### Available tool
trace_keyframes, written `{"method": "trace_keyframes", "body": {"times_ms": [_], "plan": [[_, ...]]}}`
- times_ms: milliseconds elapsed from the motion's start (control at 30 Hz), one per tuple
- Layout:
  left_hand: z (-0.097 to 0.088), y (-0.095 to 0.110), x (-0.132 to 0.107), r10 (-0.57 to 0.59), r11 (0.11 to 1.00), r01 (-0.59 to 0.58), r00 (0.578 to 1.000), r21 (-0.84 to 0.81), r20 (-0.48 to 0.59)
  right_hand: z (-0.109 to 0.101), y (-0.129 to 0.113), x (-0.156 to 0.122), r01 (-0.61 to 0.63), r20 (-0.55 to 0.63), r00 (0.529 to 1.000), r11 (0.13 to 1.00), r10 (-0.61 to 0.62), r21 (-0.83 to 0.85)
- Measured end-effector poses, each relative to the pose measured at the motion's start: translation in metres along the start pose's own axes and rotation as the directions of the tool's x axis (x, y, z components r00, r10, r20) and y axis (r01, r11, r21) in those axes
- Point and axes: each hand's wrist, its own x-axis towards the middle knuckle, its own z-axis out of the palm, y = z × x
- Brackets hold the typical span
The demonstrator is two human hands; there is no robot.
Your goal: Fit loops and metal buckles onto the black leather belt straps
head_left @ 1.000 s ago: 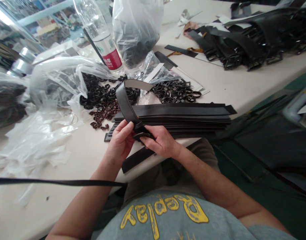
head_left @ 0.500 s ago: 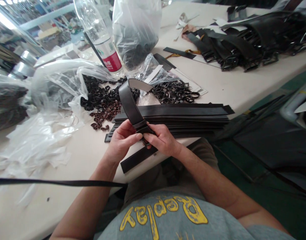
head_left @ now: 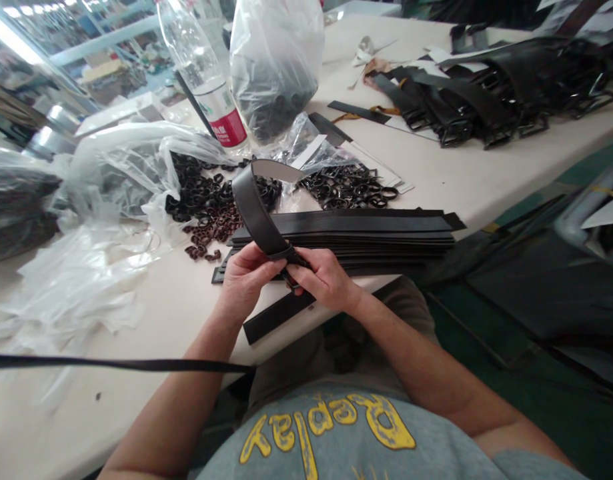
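A black leather belt [head_left: 253, 212] is held up between my hands, its strap arching above them and showing a pale underside. My left hand [head_left: 246, 277] is closed on it, thumb and fingers pinching by the keeper loop [head_left: 281, 252]. Closed around the buckle end is my right hand [head_left: 326, 277], its thumb close to the left thumb. A little of the buckle [head_left: 291, 283] shows below the thumbs; the rest is covered by fingers. Just behind the hands lies a stack of black straps [head_left: 366, 237]. One separate strap [head_left: 276, 319] lies at the table's front edge.
Black loops [head_left: 206, 193], brown loops [head_left: 211, 230] and buckles [head_left: 351, 190] are heaped behind the hands. Plastic bags [head_left: 126, 167], a bottle [head_left: 211, 100] and a filled bag [head_left: 276, 73] stand beyond. Finished-looking belts with buckles [head_left: 486, 93] lie at the back right.
The belt's arch has tilted slightly left, and the keeper loop looks a little turned. Both hands keep their hold in nearly the same place. The view has shifted slightly.
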Motion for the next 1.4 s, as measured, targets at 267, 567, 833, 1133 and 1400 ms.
{"method": "trace_keyframes", "body": {"times_ms": [267,567,833,1133,1400], "plan": [[0.003,0.0,0.0,0.047,0.999,-0.047,0.999,0.004,-0.006,0.0,0.0,0.0,0.0,0.0,1.0,1.0,0.0,-0.013],[0.005,0.007,-0.002,0.032,0.999,-0.033,0.997,0.013,0.068,0.001,0.001,-0.001,0.013,-0.003,1.0,0.995,-0.014,-0.101],[0.006,0.011,0.0,-0.042,0.999,0.044,0.998,-0.026,0.054,0.002,0.0,-0.001,0.057,0.018,0.998,0.985,-0.055,-0.164],[0.005,0.005,0.0,-0.034,0.998,0.038,0.996,-0.053,0.085,0.0,0.0,-0.001,-0.003,0.003,1.0,1.0,0.003,-0.023],[0.004,0.002,-0.004,-0.003,1.0,0.003,1.0,-0.003,0.028,0.001,0.001,-0.001,0.025,-0.02,0.999,0.999,-0.026,-0.041]]}}
